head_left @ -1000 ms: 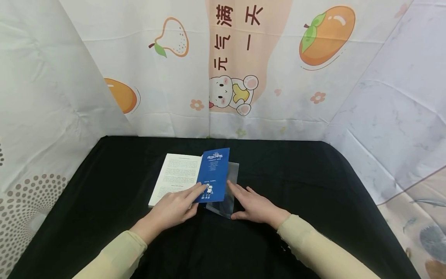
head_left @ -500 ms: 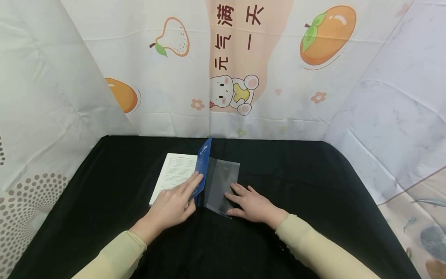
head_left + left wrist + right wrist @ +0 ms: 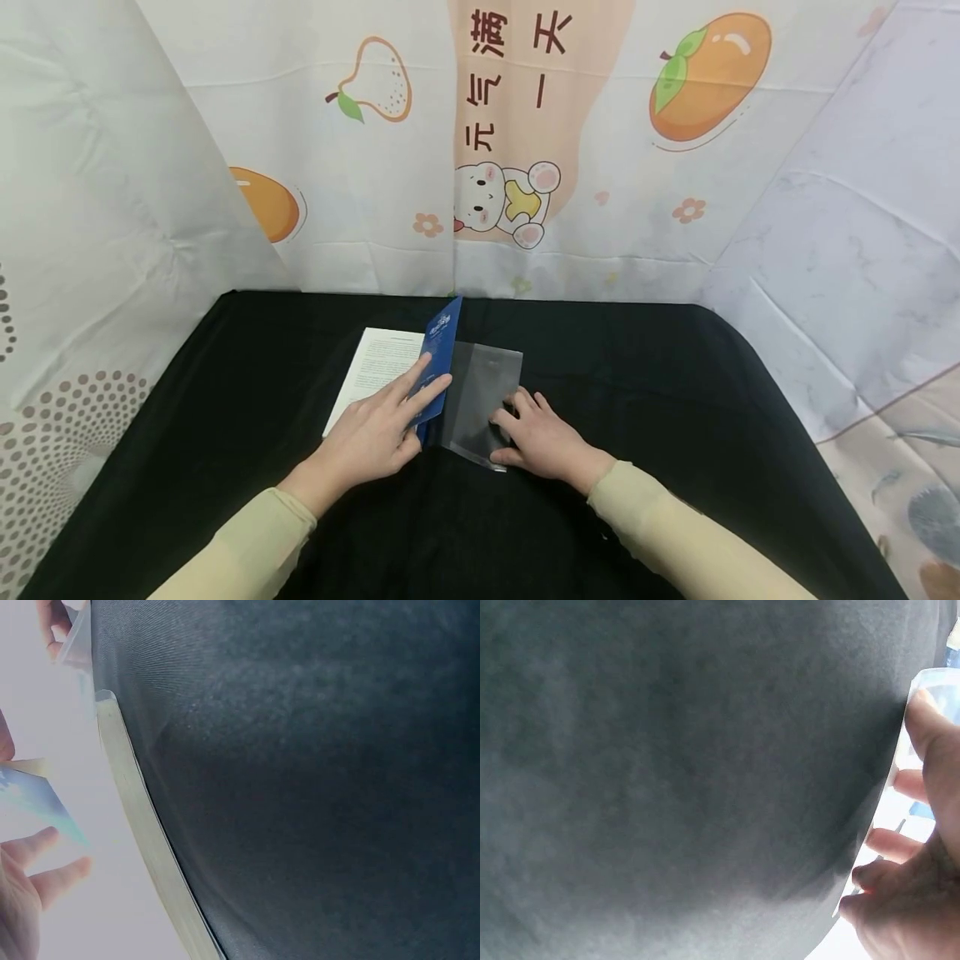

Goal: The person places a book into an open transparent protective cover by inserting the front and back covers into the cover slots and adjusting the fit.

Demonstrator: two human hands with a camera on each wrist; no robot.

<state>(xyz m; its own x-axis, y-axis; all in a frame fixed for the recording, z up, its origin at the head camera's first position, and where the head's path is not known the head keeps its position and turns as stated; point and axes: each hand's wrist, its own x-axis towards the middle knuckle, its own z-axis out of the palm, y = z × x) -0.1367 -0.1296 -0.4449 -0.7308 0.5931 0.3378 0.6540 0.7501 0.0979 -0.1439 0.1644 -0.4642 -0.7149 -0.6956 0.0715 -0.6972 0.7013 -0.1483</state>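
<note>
An open book (image 3: 378, 360) lies at the middle of the black table, white page up on the left. Its blue cover (image 3: 444, 333) stands tilted up along the book's right side. My left hand (image 3: 367, 433) rests over the page, index and middle fingers straight and spread against the blue cover; in the left wrist view these fingers (image 3: 60, 881) lie beside its corner. A clear plastic book sleeve (image 3: 483, 383) spreads flat to the right of the cover. My right hand (image 3: 547, 437), fingers bent, holds the sleeve's right edge, with the thumb near its lower corner in the right wrist view.
Black cloth (image 3: 637, 400) covers the table. Behind it hangs a white curtain (image 3: 600, 225) with fruit and bear prints, and plain or patterned cloth panels (image 3: 135, 208) enclose both sides.
The blue cover has lifted from lying over the sleeve to standing tilted, uncovering the sleeve. Left fingers have spread apart; right fingers have bent in at the sleeve's edge.
</note>
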